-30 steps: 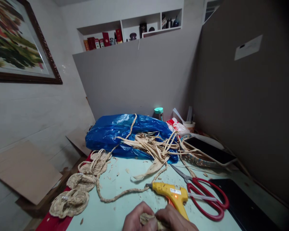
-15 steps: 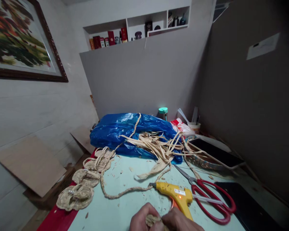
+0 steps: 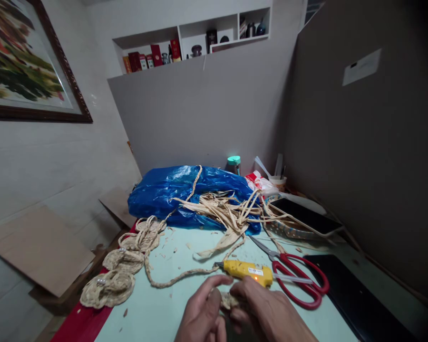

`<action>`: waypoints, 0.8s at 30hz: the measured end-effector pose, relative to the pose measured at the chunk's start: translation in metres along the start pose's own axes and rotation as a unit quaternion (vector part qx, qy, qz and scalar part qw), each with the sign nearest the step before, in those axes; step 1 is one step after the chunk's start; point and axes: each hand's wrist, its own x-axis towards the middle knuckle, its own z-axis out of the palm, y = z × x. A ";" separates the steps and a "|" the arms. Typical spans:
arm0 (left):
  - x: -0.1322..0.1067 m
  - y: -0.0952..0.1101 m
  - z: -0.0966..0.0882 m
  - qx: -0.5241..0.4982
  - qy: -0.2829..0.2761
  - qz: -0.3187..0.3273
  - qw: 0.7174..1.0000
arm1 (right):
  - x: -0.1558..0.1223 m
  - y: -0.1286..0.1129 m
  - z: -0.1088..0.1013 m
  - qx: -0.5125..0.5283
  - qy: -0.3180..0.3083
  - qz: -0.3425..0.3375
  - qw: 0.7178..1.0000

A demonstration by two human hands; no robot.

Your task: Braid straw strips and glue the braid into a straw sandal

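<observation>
At the bottom centre, my left hand and my right hand meet over a small wad of braided straw. Both pinch it between thumb and fingers, close above the pale green table. A braided straw cord snakes from near the wad toward flat straw coils at the table's left edge. Just beyond my fingers lies a yellow glue gun with its indicator lit, nozzle pointing left. Red-handled scissors lie to its right.
A blue plastic bag with loose straw strips fills the back of the table. A tray with a dark tablet, a cup of utensils and a green-lidded jar stand at the back right. Grey boards wall off the back and right.
The view has tilted down, so my hands show more fully. My left fingers have spread a little around the straw wad. The table items have not moved.
</observation>
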 end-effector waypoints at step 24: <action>0.004 0.037 -0.021 0.137 0.046 0.081 0.986 | 0.009 -0.019 -0.034 0.161 0.019 0.019 0.987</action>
